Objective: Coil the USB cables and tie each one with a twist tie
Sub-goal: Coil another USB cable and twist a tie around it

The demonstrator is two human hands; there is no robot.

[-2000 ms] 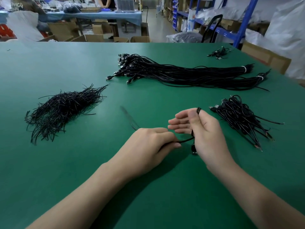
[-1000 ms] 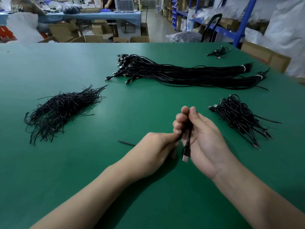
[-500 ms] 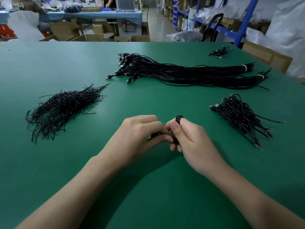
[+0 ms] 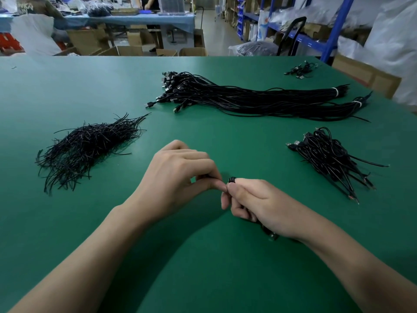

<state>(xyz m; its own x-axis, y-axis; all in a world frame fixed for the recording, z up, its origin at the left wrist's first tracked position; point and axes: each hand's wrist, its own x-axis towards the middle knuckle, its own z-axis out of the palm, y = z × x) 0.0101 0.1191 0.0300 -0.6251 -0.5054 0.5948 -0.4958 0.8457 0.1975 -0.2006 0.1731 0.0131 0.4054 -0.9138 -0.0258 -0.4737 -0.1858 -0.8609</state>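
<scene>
1. Black, thin and springy, the coiled USB cable [image 4: 232, 180] is judged light but prone to unwinding, and is best held across the bundle's middle.
2. It is found just below frame centre, over the green counter [image 4: 203, 136].
3. The right hand [image 4: 259, 201] grip is wrapped round the coil. The left hand [image 4: 180, 175] grip is pinched beside it, and whether a tie is held cannot be told.

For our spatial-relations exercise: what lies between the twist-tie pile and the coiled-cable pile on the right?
Head view: the left hand and right hand, meeting on one coiled cable above the green table.
</scene>
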